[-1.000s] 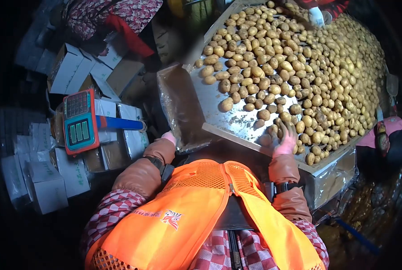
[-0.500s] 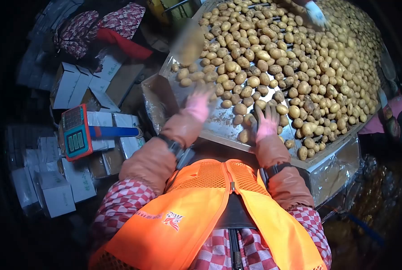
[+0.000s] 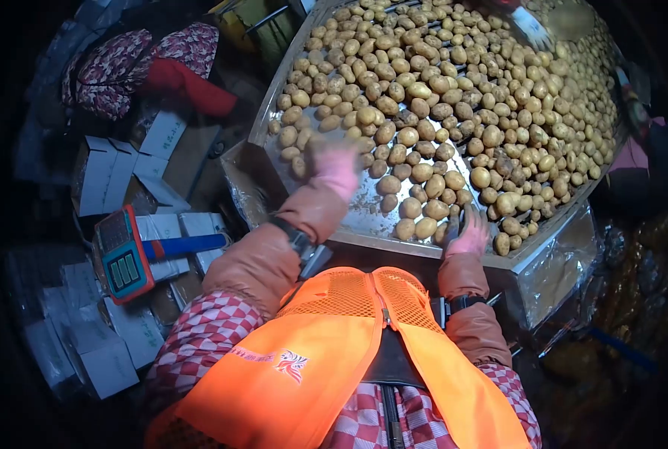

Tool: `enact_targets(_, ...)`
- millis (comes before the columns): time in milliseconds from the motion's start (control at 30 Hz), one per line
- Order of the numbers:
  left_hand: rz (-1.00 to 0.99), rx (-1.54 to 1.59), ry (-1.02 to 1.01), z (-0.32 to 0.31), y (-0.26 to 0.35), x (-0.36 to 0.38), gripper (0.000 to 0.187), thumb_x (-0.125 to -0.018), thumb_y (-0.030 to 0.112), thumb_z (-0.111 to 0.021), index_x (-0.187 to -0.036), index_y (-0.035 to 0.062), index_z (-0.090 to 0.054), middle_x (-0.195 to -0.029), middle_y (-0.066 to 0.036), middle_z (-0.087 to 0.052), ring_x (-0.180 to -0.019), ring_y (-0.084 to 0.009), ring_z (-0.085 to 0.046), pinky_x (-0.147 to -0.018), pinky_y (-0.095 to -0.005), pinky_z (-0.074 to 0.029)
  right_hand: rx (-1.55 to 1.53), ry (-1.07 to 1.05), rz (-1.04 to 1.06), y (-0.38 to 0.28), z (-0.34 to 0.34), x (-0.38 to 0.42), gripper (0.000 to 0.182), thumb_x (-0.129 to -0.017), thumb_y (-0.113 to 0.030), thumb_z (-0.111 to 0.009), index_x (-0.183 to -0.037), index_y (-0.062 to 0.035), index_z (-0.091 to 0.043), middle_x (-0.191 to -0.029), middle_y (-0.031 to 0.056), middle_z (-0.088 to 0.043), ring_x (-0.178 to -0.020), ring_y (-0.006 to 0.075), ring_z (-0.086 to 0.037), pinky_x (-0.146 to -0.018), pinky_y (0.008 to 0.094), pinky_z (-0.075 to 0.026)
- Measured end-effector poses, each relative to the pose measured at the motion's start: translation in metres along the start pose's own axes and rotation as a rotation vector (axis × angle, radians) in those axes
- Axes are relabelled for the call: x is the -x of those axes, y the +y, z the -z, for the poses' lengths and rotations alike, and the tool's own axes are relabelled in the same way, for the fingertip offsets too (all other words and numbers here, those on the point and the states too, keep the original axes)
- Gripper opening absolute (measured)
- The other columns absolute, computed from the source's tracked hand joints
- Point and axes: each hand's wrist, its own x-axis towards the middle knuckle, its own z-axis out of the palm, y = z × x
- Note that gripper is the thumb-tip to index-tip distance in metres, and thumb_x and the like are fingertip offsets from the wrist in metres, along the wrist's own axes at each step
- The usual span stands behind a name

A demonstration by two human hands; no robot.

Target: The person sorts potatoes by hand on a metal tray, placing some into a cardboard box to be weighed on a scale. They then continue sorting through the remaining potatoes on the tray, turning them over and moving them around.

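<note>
A wide metal sorting table is covered with loose potatoes [image 3: 431, 123]. My left hand [image 3: 335, 166], in a pink glove or cuff, is over the left part of the table's bare metal surface [image 3: 358, 206], close to several potatoes; motion blurs its fingers. At the near edge, my right hand [image 3: 470, 232] stands with fingers stretched beside a small cluster of potatoes [image 3: 425, 213] on its left. I see nothing gripped in it. A dark strip shows along its thumb side, which I cannot identify.
A raised metal rim [image 3: 394, 243] borders the table. Left are a digital scale [image 3: 123, 254], stacked white boxes [image 3: 102, 348], an open carton [image 3: 105, 176] and a person in a patterned top [image 3: 117, 71]. Another person's white-gloved hand [image 3: 532, 28] reaches over the potatoes at the far side.
My right hand has shifted right along the near edge, and more potatoes now lie to its left. My left hand is still blurred near the left potatoes. The whole view has turned slightly.
</note>
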Motion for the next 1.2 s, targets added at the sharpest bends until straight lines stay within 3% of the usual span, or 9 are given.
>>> enact_targets(133, -0.506, -0.025, 0.153, -0.024, 0.061, -0.055, 0.056, -0.085, 0.033, -0.064, -0.139, 0.0277, -0.053, -0.142, -0.009, -0.050, -0.140, -0.0309, -0.039, -0.114, -0.0560, -0.027, -0.007, -0.014, -0.035, 0.005, 0.001, -0.003, 0.046, -0.089, -0.026, -0.066, -0.131, -0.0111, -0.059, -0.130, 0.0139, -0.060, -0.128, 0.0353, -0.049, -0.111, 0.0486, -0.034)
enact_targets(267, -0.467, 0.080, 0.043, -0.027, 0.039, -0.060, 0.055, -0.087, 0.043, -0.062, -0.139, 0.0281, -0.053, -0.151, -0.007, -0.043, -0.142, -0.0320, -0.035, -0.114, -0.0555, -0.028, -0.014, -0.012, -0.053, 0.010, -0.001, -0.001, 0.045, -0.088, -0.025, -0.066, -0.131, -0.0105, -0.059, -0.128, 0.0138, -0.060, -0.127, 0.0353, -0.050, -0.110, 0.0492, -0.035)
enact_targets(433, -0.195, -0.157, 0.203, -0.025, 0.007, -0.024, 0.041, -0.088, 0.038, -0.062, -0.126, 0.0221, -0.065, -0.144, -0.006, -0.051, -0.134, -0.0315, -0.045, -0.107, -0.0528, -0.037, -0.038, 0.002, -0.034, 0.014, -0.008, -0.003, 0.045, -0.088, -0.026, -0.064, -0.130, -0.0125, -0.059, -0.125, 0.0108, -0.062, -0.126, 0.0328, -0.050, -0.110, 0.0489, -0.033)
enact_targets(533, -0.265, 0.039, 0.271, -0.012, 0.038, -0.047, 0.034, -0.089, 0.029, -0.061, -0.121, 0.0191, -0.067, -0.133, -0.007, -0.059, -0.124, -0.0303, -0.053, -0.099, -0.0486, -0.044, -0.047, -0.012, -0.026, 0.011, -0.003, -0.004, 0.045, -0.087, -0.026, -0.065, -0.130, -0.0123, -0.059, -0.125, 0.0099, -0.062, -0.125, 0.0323, -0.051, -0.111, 0.0490, -0.033)
enact_targets(567, -0.452, 0.128, 0.434, -0.011, 0.048, -0.067, 0.033, -0.090, 0.020, -0.060, -0.122, 0.0167, -0.065, -0.121, -0.011, -0.064, -0.112, -0.0333, -0.061, -0.090, -0.0464, -0.050, -0.042, -0.034, -0.029, 0.012, -0.003, -0.005, 0.044, -0.087, -0.026, -0.064, -0.129, -0.0120, -0.059, -0.124, 0.0096, -0.062, -0.124, 0.0322, -0.052, -0.111, 0.0492, -0.033)
enact_targets(700, -0.388, 0.101, 0.231, -0.007, 0.083, -0.112, 0.036, -0.091, 0.011, -0.055, -0.126, 0.0121, -0.061, -0.116, -0.020, -0.064, -0.103, -0.0396, -0.064, -0.086, -0.0470, -0.054, -0.036, -0.061, -0.035, 0.009, 0.004, -0.006, 0.040, -0.092, -0.030, -0.062, -0.128, -0.0116, -0.061, -0.122, 0.0125, -0.064, -0.124, 0.0333, -0.052, -0.109, 0.0480, -0.036)
enact_targets(967, -0.226, 0.053, -0.107, 0.009, 0.094, -0.102, 0.036, -0.094, 0.019, -0.055, -0.129, 0.0101, -0.056, -0.106, -0.022, -0.067, -0.103, -0.0372, -0.065, -0.091, -0.0450, -0.052, -0.050, -0.044, -0.066, 0.012, 0.000, -0.004, 0.041, -0.088, -0.027, -0.067, -0.126, -0.0126, -0.062, -0.121, 0.0114, -0.065, -0.122, 0.0336, -0.054, -0.108, 0.0491, -0.036)
enact_targets(1067, -0.124, 0.455, -0.187, 0.041, 0.098, -0.091, 0.041, -0.093, 0.019, -0.056, -0.133, 0.0105, -0.055, -0.101, -0.020, -0.068, -0.099, -0.0322, -0.067, -0.093, -0.0428, -0.053, -0.184, 0.032, -0.092, 0.014, 0.001, -0.008, 0.047, -0.083, -0.020, -0.072, -0.128, -0.0137, -0.060, -0.119, 0.0124, -0.065, -0.118, 0.0352, -0.056, -0.105, 0.0495, -0.039)
enact_targets(1200, -0.915, 0.923, -0.092, -0.016, 0.070, -0.067, 0.047, -0.095, 0.025, -0.058, -0.139, 0.0107, -0.051, -0.118, -0.010, -0.064, -0.104, -0.0207, -0.063, -0.095, -0.0413, -0.050, -0.786, -0.083, -0.270, -0.014, 0.019, -0.031, 0.063, -0.083, -0.011, -0.074, -0.141, -0.0069, -0.049, -0.129, 0.0169, -0.060, -0.117, 0.0284, -0.059, -0.098, 0.0397, -0.049)
